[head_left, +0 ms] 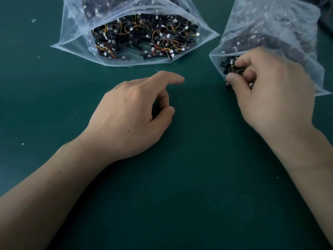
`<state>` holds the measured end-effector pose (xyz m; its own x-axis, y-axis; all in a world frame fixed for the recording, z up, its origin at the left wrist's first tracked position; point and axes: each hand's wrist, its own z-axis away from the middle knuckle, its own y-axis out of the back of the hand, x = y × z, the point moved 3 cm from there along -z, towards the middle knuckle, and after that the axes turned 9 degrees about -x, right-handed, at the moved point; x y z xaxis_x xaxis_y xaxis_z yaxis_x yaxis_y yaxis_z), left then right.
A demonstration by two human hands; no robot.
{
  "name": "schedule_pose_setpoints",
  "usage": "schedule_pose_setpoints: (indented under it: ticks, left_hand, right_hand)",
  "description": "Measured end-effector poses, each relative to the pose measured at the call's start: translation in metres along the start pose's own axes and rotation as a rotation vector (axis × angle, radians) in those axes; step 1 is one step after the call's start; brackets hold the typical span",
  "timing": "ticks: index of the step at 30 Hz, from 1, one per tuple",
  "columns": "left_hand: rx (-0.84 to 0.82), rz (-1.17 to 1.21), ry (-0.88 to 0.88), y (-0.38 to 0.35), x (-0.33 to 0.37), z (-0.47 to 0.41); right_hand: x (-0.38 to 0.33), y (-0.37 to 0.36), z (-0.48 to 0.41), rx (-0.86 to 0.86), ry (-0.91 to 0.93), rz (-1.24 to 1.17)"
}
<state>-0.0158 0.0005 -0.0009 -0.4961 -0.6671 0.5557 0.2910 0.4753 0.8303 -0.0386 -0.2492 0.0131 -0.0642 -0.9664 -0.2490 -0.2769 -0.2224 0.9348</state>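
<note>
1. My right hand [273,98] is in the mouth of the right-hand bag [288,24]. Fingers and thumb are curled round a small clump of modules [227,66]. The picture is slightly blurred there, so I cannot tell how many I have.
2. Each piece is a little black board with thin coloured leads and a white plug. I judge them very light, stiff in the board and floppy in the wire. The leads will likely snag and drag neighbours out.
3. I would pinch one by the board's edges, not by the lead, since the joints look fragile.
4. The clump lies right under my fingertips, at the near left corner of the bag's opening. The rest of the contents sit farther back under the cloudy plastic.
5. My left hand [129,114] rests on the green surface [180,186], loosely curled with the forefinger stretched out, holding nothing. It is apart from both bags.
6. Beyond it a second bag [72,47] lies open, full of the same pieces.
</note>
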Motion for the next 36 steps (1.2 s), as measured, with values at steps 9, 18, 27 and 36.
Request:
schedule_pose_setpoints:
  ticks: [9, 18, 27, 36]
  left_hand:
    - [0.006, -0.007, -0.006, 0.0, 0.001, 0.0]
    - [0.009, -0.015, -0.015, 0.0, 0.001, 0.0]
    - [0.021, -0.017, -0.025, 0.001, 0.002, 0.0]
    - [0.019, -0.017, -0.029, 0.001, 0.002, 0.0]
  right_hand:
    - [0.002, -0.003, 0.001, -0.02, -0.013, 0.061]
    - [0.005, 0.002, -0.003, 0.012, -0.035, 0.125]
    - [0.0, -0.001, -0.004, -0.001, -0.014, 0.038]
    - [0.008, 0.0, -0.008, -0.011, -0.076, 0.03]
